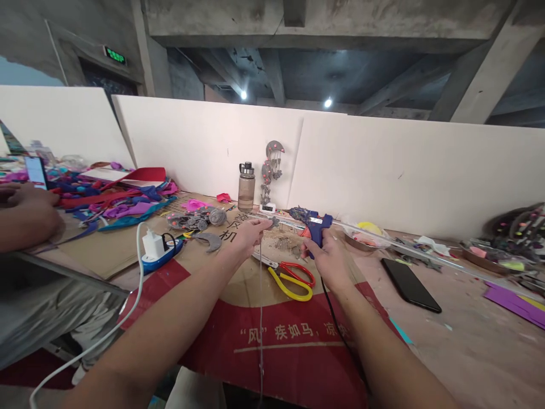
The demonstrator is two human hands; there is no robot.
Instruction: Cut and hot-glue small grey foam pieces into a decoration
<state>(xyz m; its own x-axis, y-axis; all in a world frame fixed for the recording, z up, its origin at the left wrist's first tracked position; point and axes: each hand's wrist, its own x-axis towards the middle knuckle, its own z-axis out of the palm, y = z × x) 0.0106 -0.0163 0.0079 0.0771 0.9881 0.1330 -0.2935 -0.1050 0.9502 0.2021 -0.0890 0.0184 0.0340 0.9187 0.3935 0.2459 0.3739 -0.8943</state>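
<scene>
My right hand (327,257) grips a blue glue gun (317,228), its nozzle side turned left and its black cord (333,304) trailing down. In my left hand (250,234), a small grey felt piece (273,222) is pinched between the fingertips, close to the glue gun. A thin grey string (261,307) hangs down below that hand. Scissors (293,282) with one red and one yellow handle lie on the cardboard under my hands. A grey felt crescent (209,241) rests left of my left hand.
A water bottle (246,187) and a hanging felt decoration (275,165) stand at the white partition (204,136). A phone (410,285) lies right. A white charger (153,245) with cable sits left. Another person's arm (29,220) is by piled coloured fabric (123,199).
</scene>
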